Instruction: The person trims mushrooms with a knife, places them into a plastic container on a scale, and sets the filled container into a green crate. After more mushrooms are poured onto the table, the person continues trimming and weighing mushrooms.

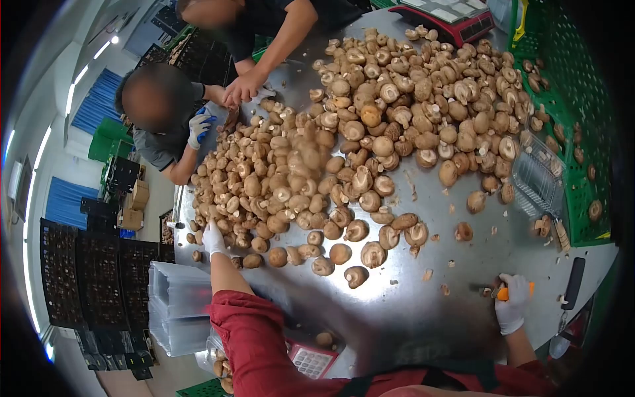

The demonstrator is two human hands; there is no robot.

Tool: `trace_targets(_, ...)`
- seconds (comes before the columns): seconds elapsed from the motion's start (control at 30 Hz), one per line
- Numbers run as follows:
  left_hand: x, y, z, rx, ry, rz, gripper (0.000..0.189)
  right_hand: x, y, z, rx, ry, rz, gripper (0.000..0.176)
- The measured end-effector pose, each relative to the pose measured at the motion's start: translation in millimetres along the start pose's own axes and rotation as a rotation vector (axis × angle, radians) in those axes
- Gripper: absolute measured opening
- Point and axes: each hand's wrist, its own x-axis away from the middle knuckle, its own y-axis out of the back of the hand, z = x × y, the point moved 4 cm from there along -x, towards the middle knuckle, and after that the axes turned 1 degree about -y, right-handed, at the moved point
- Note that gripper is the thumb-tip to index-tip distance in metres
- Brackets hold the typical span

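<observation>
My left hand (213,239), in a white glove, reaches to the near left edge of a big heap of brown mushrooms (264,175). It touches the mushrooms there, and its fingertips are too small and partly hidden to read. On the right, my right hand (512,309), gloved too, is closed round an orange-handled knife (504,294). The knife's short end points left, beside a small brown scrap. Several loose mushrooms, one of them a broad-capped mushroom (374,254), lie on the metal table (403,298) between my hands.
A green crate (585,132) and a clear plastic tray (539,172) stand at right. A red scale (456,26) is at the back; another scale (311,360) is near me. Stacked clear trays (178,308) stand left. Two people work across the table, one wearing a glove (198,129).
</observation>
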Motion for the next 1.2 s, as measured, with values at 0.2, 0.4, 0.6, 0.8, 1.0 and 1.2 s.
trace_targets(0.2, 10.5, -30.7, -24.8, 1.018, -0.046, 0.197, 0.05, -2.6, 1.3, 0.8, -0.009, 0.015, -0.017, 0.023)
trace_targets(0.4, 41.7, -29.1, -43.1, 1.069, 0.14, 0.439, 0.05, 1.4, -4.4, -3.9, -0.06, -0.008, 0.006, 0.022)
trace_targets(0.6, 80.9, -35.7, -73.6, 1.177, 0.153, 0.501, 0.052, -2.8, 1.0, 0.6, -0.015, 0.016, -0.021, 0.021)
trace_targets(0.8, 108.9, -60.3, -109.4, 1.238, 0.192, 0.516, 0.057, 0.2, 0.1, -0.3, -0.011, 0.014, -0.041, 0.02)
trace_targets(1.0, 185.3, -62.0, -205.1, 1.149, 0.069, 0.742, 0.05, -4.3, 4.5, 6.2, -0.005, 0.01, -0.06, 0.019)
trace_targets(1.2, 218.1, -107.6, -280.7, 1.064, -0.333, 1.074, 0.054, -5.0, 6.2, 6.4, 0.007, 0.006, -0.04, 0.021)
